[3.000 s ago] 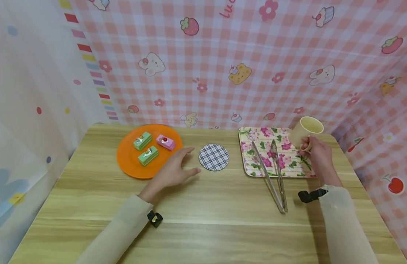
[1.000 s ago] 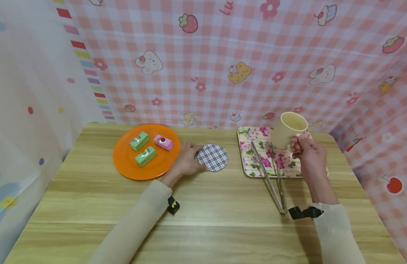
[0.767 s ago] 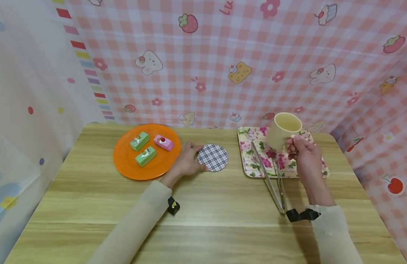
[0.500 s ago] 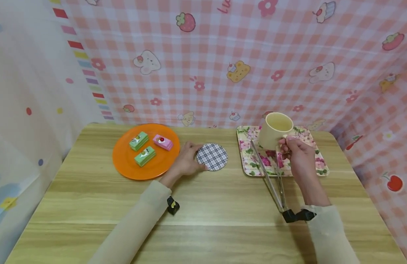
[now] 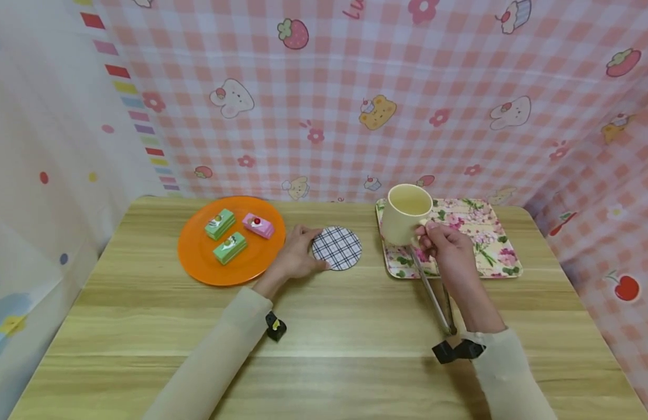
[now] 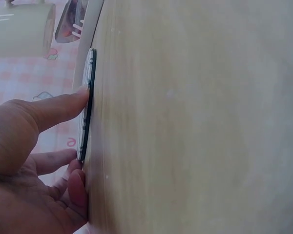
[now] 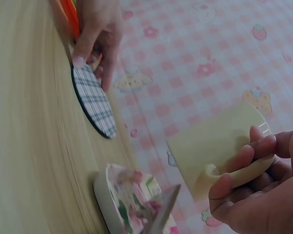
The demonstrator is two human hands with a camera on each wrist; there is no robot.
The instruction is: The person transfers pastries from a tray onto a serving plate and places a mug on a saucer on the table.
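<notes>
My right hand point(image 5: 447, 245) grips the handle of a pale yellow mug point(image 5: 399, 219), held upright over the left end of the floral tray. In the right wrist view the fingers curl through the mug's handle point(image 7: 249, 173). With thumb and fingers spread to its left edge, my left hand point(image 5: 297, 254) holds a round checked coaster point(image 5: 338, 249) on the table. The left wrist view catches the coaster point(image 6: 88, 105) edge-on, the thumb at its rim. Metal tongs point(image 5: 434, 300) lie with their tips over the tray, partly hidden behind the mug and right hand.
An orange plate point(image 5: 198, 262) bearing two green cake pieces point(image 5: 230, 248) and a pink one point(image 5: 258, 225) sits left of my left hand. The floral tray point(image 5: 486, 239) stands at the table's right. A checked cloth point(image 5: 324, 87) hangs behind the wooden table point(image 5: 324, 373).
My right hand has lifted the mug and carried it leftward across the tray. My left hand moved right to the coaster, then stayed there. The tongs, plate and tray stay put.
</notes>
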